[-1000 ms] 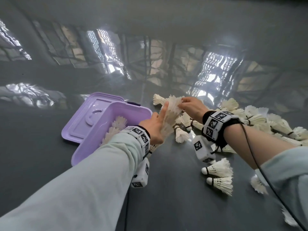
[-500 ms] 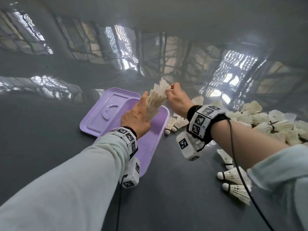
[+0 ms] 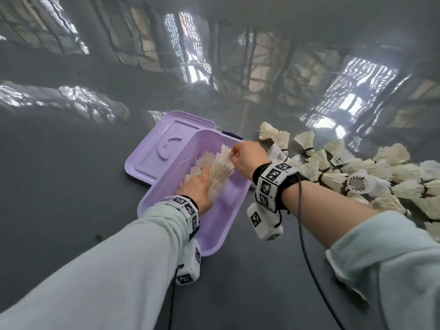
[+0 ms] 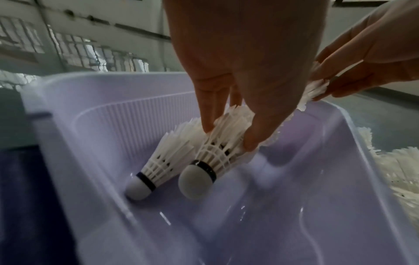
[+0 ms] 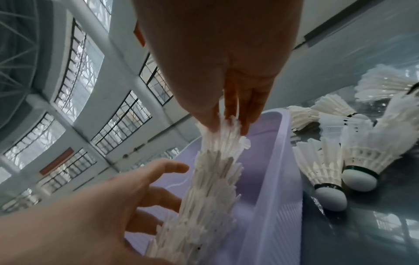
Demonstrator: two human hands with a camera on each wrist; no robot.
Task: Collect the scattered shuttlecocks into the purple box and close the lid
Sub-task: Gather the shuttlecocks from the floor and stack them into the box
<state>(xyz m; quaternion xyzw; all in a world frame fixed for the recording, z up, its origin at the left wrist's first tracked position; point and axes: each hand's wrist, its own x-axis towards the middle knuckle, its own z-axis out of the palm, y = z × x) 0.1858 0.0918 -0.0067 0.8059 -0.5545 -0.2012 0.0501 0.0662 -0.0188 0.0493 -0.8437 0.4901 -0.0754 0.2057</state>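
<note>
The purple box [image 3: 221,217] stands open, its lid [image 3: 152,153] lying flat behind it on the left. A nested stack of white shuttlecocks [image 3: 220,170] slants down into the box, cork end low. My left hand [image 4: 229,137] grips the stack near that cork end [image 4: 197,181], fingers on one side and thumb on the other. My right hand [image 5: 226,127] pinches the feather end at the top, over the box's right rim. Another shuttlecock stack [image 4: 163,161] lies on the box floor [image 4: 294,215] beside the held one.
A large pile of loose shuttlecocks [image 3: 357,175] spreads over the glossy dark floor to the right of the box; two of them [image 5: 322,170] lie close against the box's right wall [image 5: 272,179]. A cable [image 3: 307,258] hangs from my right wrist.
Both hands carried the shuttlecock stack from the pile leftward, over the box, then lowered it inside. The camera view has dipped toward the box.
</note>
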